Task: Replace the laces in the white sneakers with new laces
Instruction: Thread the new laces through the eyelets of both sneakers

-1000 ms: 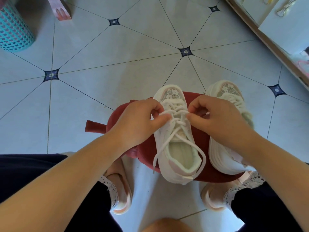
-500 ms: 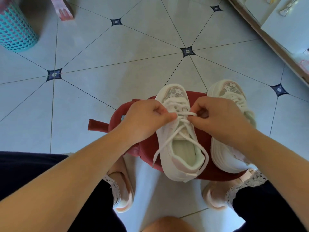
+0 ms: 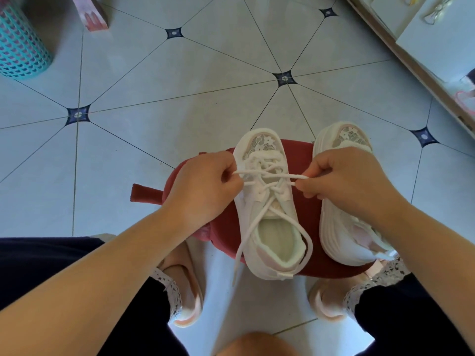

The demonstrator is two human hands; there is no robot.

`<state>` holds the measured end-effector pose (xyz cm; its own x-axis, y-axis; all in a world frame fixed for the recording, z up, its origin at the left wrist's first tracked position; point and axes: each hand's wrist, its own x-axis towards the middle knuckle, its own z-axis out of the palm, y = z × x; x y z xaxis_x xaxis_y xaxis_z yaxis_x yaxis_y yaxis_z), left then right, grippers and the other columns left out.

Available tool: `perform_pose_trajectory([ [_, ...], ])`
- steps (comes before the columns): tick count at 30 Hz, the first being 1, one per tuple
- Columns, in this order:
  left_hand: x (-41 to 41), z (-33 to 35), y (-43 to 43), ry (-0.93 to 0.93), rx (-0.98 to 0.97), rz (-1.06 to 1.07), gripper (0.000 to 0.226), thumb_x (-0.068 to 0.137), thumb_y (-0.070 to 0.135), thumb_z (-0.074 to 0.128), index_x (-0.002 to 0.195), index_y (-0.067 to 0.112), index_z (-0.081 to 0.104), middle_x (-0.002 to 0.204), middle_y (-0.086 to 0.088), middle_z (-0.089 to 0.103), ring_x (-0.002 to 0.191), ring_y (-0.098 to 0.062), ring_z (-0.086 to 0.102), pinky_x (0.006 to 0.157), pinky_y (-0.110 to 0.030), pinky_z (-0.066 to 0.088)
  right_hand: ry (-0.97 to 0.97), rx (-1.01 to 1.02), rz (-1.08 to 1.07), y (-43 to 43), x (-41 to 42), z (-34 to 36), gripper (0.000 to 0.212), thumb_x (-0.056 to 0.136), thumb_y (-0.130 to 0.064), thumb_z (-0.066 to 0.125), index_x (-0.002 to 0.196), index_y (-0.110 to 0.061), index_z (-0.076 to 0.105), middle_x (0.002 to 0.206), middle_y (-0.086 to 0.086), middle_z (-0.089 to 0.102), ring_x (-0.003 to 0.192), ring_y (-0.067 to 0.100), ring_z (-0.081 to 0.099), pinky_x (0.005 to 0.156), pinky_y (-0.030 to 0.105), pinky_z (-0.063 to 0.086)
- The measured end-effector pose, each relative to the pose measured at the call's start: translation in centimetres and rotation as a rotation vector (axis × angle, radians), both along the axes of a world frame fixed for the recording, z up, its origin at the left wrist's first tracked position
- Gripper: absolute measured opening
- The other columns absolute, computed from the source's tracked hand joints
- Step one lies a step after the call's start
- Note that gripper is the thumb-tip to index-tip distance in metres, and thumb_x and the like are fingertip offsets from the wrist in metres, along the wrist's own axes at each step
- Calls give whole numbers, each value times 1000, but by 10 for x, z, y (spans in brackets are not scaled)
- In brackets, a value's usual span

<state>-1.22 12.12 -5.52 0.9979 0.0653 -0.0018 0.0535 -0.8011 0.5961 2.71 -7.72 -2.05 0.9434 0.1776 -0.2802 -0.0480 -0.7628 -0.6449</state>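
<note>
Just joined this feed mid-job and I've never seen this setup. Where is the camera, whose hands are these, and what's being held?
There is no machine: a person works bare-handed, and the one camera sits on their head, looking down. The left hand and right hand each pinch a loop of the white lace, drawn out sideways over a white sneaker. That sneaker stands on a red stool beside a second sneaker. The stool is on a tiled floor; a teal basket is at the upper left.
</note>
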Motion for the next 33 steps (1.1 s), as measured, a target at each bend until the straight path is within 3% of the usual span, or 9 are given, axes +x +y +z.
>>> perform_pose_trajectory([
  [5,0,1,4,1,-65,110,31,74,13,59,51,20,39,47,6,37,50,-10,36,50,-20,30,162,96,-62,-6,1,1,12,74,-14,73,66,-11,65,62,0,70,65,9,66,65,21,52],
  [9,4,13,-3,66,41,-36,3,79,24,58,78,23,56,68,11,52,68,-12,48,60,-24,36,-54,-134,212,7,-4,-4,6,82,-21,65,86,-22,60,85,-10,64,81,6,58,69,12,41],
  [12,9,19,-15,25,108,-123,16,80,29,54,93,20,57,83,7,56,80,-15,51,67,-28,39,-129,-99,259,18,-4,0,14,81,-23,64,93,-27,59,85,-16,59,79,2,53,69,9,38],
  [16,12,15,-17,5,153,-157,19,90,32,50,96,20,64,94,3,64,91,-18,56,75,-33,43,-248,-151,265,22,-1,-3,6,82,-31,64,77,-30,62,74,-17,56,72,0,51,64,7,33],
  [18,8,11,-12,17,25,-89,16,89,28,55,89,20,68,85,6,66,84,-13,57,75,-29,42,-256,-154,199,18,0,-7,14,84,-23,64,72,-28,59,69,-18,53,67,-2,47,60,6,32],
  [21,0,6,-1,72,-129,42,13,84,26,63,73,24,70,56,15,58,60,2,51,59,-12,37,-202,-151,124,6,0,-7,14,86,-14,59,74,-20,58,74,-13,56,67,0,48,58,9,34],
  [23,-4,3,6,110,-196,96,22,82,23,65,62,31,65,49,23,54,54,6,49,55,-6,34,-176,-131,95,0,0,-7,15,87,-13,57,74,-22,58,74,-13,55,66,1,48,57,5,36],
  [29,-2,8,2,167,-229,99,12,81,32,64,69,34,64,61,21,57,60,3,52,61,-15,36,-170,-58,59,0,3,-7,16,87,-19,59,75,-29,57,76,-14,56,69,0,50,59,1,35],
  [33,-2,7,0,-103,4,43,18,75,40,62,86,29,52,81,13,51,71,-4,44,63,-9,31,-380,-118,141,0,-2,-2,13,81,-18,65,88,-25,56,83,-13,48,78,-1,47,68,3,34],
])
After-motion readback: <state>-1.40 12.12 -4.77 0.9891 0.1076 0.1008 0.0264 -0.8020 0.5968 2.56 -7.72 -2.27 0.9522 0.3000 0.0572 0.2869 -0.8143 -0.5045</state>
